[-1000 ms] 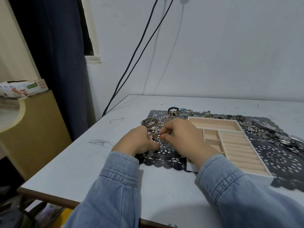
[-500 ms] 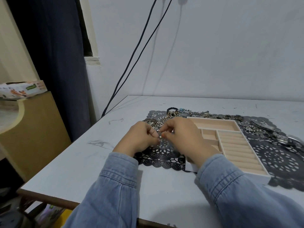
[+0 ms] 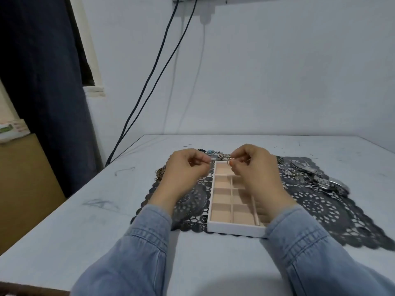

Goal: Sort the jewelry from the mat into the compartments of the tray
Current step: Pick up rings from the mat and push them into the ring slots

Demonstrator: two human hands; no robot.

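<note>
A white tray [image 3: 233,228] with beige compartments lies on a black lace mat [image 3: 320,208]. Both hands are raised above the tray's far end. My left hand [image 3: 186,169] pinches one end of a thin silver piece of jewelry [image 3: 214,158], and my right hand [image 3: 254,165] pinches the other end, where a small ring shape shows at the fingertips. Loose jewelry lies along the mat's far edge [image 3: 215,153], and more pieces sit at the mat's left edge [image 3: 159,174]. The tray's compartments that I can see hold nothing.
Watches and chains [image 3: 316,178] lie on the mat to the right of the tray. Two black cables [image 3: 149,82] hang down the wall behind the white table [image 3: 85,221]. A dark curtain and a wooden cabinet [image 3: 23,178] stand at the left.
Both hands have lifted off the mat's left side and moved right, over the tray's far end, with the thin piece stretched between them. The camera view has turned toward the tray.
</note>
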